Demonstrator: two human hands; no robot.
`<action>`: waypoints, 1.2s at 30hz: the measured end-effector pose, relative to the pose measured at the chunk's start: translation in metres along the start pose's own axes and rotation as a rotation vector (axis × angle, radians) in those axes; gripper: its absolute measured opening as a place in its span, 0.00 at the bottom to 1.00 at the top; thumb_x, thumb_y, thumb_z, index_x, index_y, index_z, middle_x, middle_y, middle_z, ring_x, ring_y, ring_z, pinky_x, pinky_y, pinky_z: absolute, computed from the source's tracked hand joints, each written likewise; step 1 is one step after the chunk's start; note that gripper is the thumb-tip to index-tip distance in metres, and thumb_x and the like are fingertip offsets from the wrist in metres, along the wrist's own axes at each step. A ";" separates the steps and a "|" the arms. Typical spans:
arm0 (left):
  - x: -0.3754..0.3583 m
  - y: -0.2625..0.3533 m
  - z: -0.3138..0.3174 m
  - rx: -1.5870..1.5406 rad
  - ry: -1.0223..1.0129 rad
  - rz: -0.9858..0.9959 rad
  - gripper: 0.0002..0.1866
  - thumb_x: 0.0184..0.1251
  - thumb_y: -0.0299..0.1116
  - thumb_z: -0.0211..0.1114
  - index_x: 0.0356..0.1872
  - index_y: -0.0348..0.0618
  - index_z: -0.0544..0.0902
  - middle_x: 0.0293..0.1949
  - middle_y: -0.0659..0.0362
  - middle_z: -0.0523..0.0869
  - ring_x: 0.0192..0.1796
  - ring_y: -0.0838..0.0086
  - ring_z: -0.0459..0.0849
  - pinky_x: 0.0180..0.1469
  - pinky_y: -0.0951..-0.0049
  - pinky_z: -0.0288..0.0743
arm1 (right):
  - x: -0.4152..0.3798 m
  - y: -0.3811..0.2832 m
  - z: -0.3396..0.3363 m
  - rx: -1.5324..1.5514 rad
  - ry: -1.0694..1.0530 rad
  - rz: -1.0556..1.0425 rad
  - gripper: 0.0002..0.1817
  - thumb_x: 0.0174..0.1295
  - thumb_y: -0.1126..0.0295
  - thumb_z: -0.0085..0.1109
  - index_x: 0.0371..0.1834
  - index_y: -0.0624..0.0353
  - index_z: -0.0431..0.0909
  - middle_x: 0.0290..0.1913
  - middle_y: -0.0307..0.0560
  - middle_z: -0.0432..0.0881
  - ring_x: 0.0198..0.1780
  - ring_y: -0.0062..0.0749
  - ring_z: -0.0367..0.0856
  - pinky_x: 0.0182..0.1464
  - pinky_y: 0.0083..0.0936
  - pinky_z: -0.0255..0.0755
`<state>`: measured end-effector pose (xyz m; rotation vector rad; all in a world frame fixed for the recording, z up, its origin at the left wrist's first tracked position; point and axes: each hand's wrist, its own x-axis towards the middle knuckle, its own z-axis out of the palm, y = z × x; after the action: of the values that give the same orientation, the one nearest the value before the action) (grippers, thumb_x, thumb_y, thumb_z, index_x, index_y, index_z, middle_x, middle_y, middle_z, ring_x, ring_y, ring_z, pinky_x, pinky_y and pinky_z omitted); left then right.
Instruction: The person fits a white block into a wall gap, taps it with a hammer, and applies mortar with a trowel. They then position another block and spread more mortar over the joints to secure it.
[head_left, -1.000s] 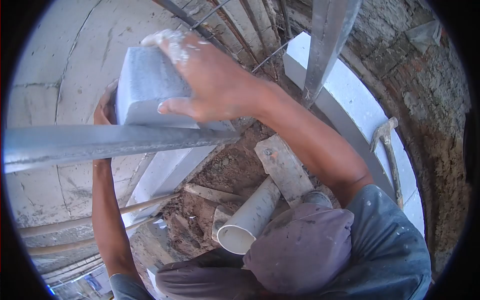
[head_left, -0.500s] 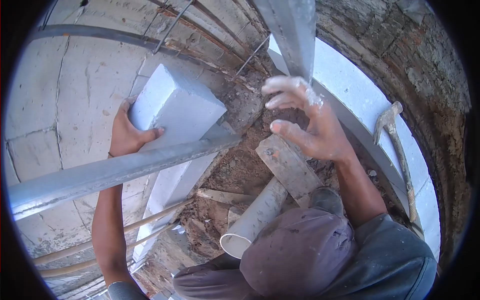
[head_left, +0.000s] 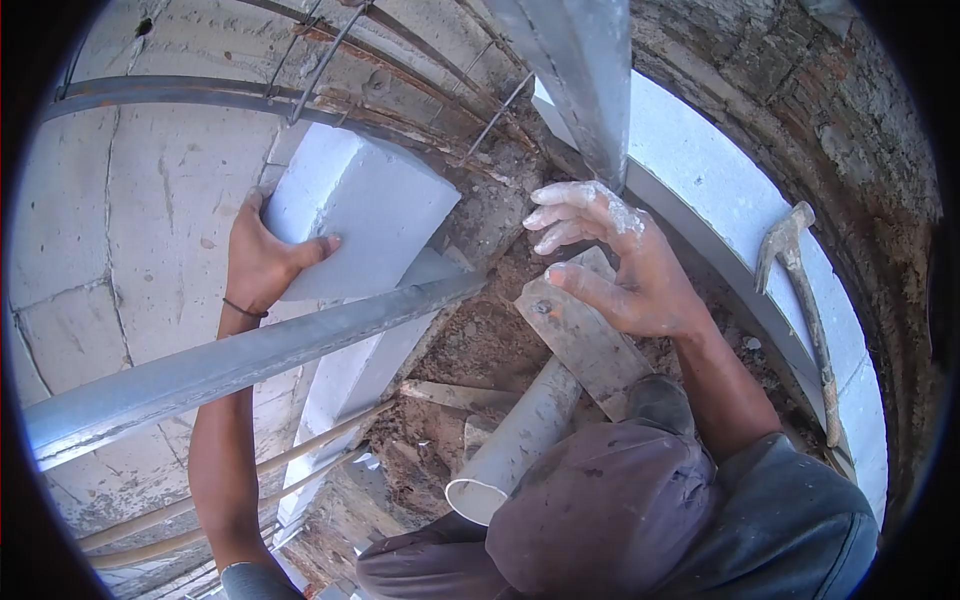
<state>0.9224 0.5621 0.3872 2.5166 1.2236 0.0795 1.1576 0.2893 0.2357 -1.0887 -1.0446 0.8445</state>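
My left hand (head_left: 268,262) grips the left end of a white concrete block (head_left: 385,215), with the thumb on its near face and the other fingers mostly hidden behind it. The block is tilted above a low course of similar white blocks (head_left: 345,380). A grey metal bar (head_left: 250,350) crosses over my left forearm. To the right of the block and apart from it, my right hand (head_left: 625,260) is raised with fingers curved and spread, holding nothing. White dust or paste coats its fingers. Below this hand lies a short wooden board (head_left: 580,325).
A hammer (head_left: 800,300) rests on the white block course (head_left: 700,130) at right. An upright metal bar (head_left: 575,80) stands at top centre. Steel rods (head_left: 330,60) run across the upper left. A plastic pipe (head_left: 520,440) lies by my bent knee (head_left: 600,510), over dirt.
The view has shifted slightly. My left hand and the block sit a little further right in it. My right hand appears slightly lower, its fingers still apart.
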 end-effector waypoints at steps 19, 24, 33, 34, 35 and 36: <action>-0.021 -0.017 0.009 -0.124 0.095 -0.044 0.50 0.37 0.38 0.84 0.60 0.14 0.71 0.46 0.32 0.84 0.47 0.53 0.88 0.51 0.61 0.84 | -0.004 0.024 0.015 0.034 -0.059 0.148 0.30 0.64 0.69 0.69 0.69 0.62 0.71 0.50 0.53 0.85 0.48 0.34 0.86 0.56 0.35 0.78; -0.014 -0.006 0.012 -0.069 0.039 -0.050 0.50 0.36 0.38 0.85 0.60 0.15 0.70 0.46 0.33 0.84 0.48 0.53 0.88 0.53 0.62 0.83 | -0.002 0.027 0.020 0.033 -0.087 0.172 0.30 0.65 0.69 0.68 0.70 0.60 0.70 0.51 0.52 0.84 0.48 0.35 0.86 0.55 0.36 0.78; -0.014 -0.013 0.041 -0.091 -0.001 -0.080 0.48 0.35 0.37 0.85 0.59 0.20 0.71 0.49 0.38 0.84 0.52 0.55 0.85 0.60 0.61 0.79 | -0.003 0.031 0.020 0.013 -0.131 0.193 0.30 0.65 0.67 0.68 0.70 0.59 0.69 0.51 0.52 0.84 0.48 0.37 0.86 0.54 0.38 0.78; -0.013 -0.012 0.044 -0.073 -0.001 -0.040 0.48 0.35 0.38 0.85 0.58 0.19 0.71 0.48 0.37 0.84 0.50 0.55 0.86 0.58 0.61 0.80 | -0.003 0.032 0.021 -0.001 -0.135 0.194 0.30 0.65 0.67 0.68 0.70 0.59 0.69 0.51 0.52 0.84 0.48 0.37 0.86 0.54 0.38 0.78; -0.011 -0.011 0.048 -0.057 0.000 0.002 0.47 0.36 0.39 0.86 0.56 0.18 0.71 0.47 0.36 0.84 0.49 0.55 0.86 0.56 0.61 0.81 | -0.003 0.033 0.020 -0.018 -0.137 0.194 0.30 0.65 0.67 0.68 0.70 0.59 0.69 0.51 0.52 0.84 0.48 0.38 0.86 0.55 0.38 0.78; -0.007 -0.013 0.052 -0.048 0.003 0.033 0.47 0.35 0.40 0.86 0.55 0.19 0.72 0.45 0.37 0.84 0.48 0.56 0.86 0.54 0.61 0.81 | -0.002 0.034 0.019 -0.021 -0.135 0.194 0.30 0.65 0.67 0.68 0.70 0.59 0.69 0.51 0.52 0.84 0.48 0.38 0.86 0.55 0.38 0.78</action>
<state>0.9188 0.5496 0.3350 2.4969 1.1672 0.1185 1.1371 0.3014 0.2048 -1.1770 -1.0728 1.0772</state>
